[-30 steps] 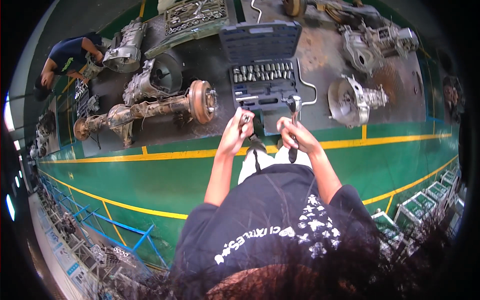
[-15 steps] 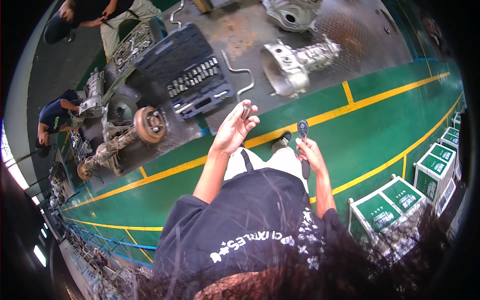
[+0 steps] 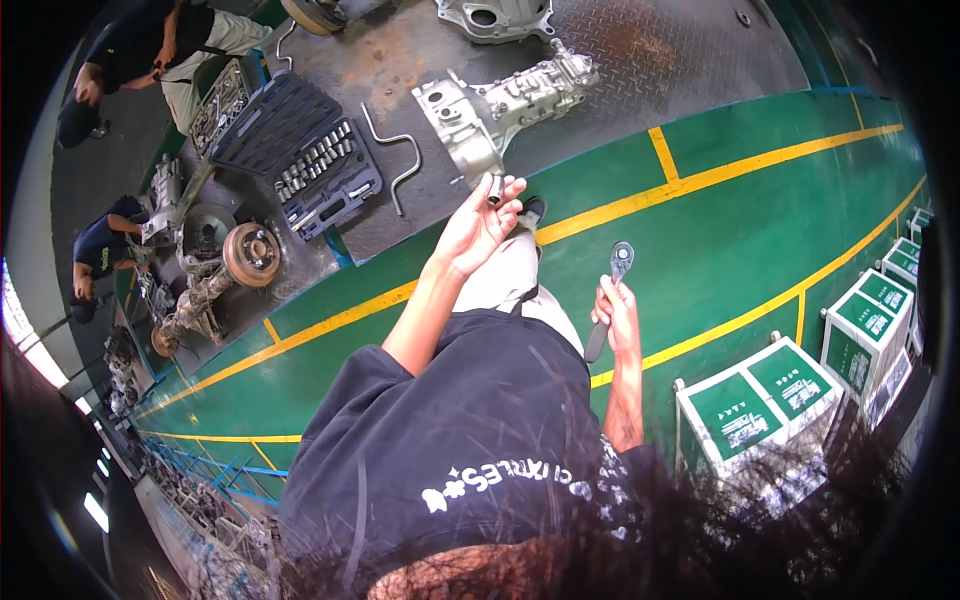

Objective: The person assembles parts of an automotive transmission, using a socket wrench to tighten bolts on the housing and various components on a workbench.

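Observation:
Between the fingertips of my left hand (image 3: 478,228) is a small metal socket (image 3: 496,190), its hollow end showing dark. My right hand (image 3: 618,308) is closed round the handle of a ratchet wrench (image 3: 622,260), whose round head points up and away from me. The two tools are apart. Just beyond my left hand, a silver gearbox housing (image 3: 462,125) lies at the edge of the metal-topped bench (image 3: 400,75). An open socket set case (image 3: 330,185) with rows of sockets sits to its left, and a bent metal rod (image 3: 410,165) lies between them.
A brake drum on an axle (image 3: 250,254) stands at the left. Another metal housing (image 3: 495,18) lies at the far side of the bench. Two people (image 3: 110,235) work at the left. White-framed green boxes (image 3: 760,400) stand at the right on the green floor (image 3: 700,250).
My body has shifted along the bench, so the case and gearbox now appear farther left. Both hands keep their tools, and the gap between the hands looks about the same.

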Tool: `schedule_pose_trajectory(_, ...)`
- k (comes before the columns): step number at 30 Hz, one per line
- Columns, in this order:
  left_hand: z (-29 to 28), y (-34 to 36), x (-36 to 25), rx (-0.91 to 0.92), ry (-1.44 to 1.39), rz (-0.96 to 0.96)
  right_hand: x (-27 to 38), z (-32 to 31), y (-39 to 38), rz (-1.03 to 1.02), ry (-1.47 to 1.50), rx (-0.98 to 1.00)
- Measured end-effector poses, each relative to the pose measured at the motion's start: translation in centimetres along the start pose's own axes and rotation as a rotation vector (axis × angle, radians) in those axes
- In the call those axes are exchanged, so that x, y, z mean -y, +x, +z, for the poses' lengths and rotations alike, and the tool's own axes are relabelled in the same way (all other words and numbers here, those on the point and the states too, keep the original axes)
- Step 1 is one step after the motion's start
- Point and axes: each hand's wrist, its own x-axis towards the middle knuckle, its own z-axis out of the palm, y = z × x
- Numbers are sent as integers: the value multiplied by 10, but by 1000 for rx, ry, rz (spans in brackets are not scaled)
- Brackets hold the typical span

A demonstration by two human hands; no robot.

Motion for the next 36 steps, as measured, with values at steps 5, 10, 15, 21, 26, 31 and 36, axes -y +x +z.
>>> schedule_pose_trajectory(5,-19,71,20,-219,476,167,41,-25,44,20,-71,25)
schedule_pose_trajectory(10,-62,148,37,-303,500,80,82,-67,88,107,-229,-9)
schedule_pose_trajectory(15,-80,212,52,-564,907,420,123,-103,123,177,-329,-2)
schedule_pose_trajectory(21,-55,246,42,-1154,1375,651,167,-124,161,255,-400,8)
schedule_pose_trajectory(26,-55,273,45,-1291,1521,838,193,-143,187,326,-472,78)
schedule_pose_trajectory(31,-51,296,54,-1445,1309,733,216,-173,209,359,-597,123)
schedule_pose_trajectory(36,-56,307,60,-1569,1310,782,244,-213,227,327,-667,189)
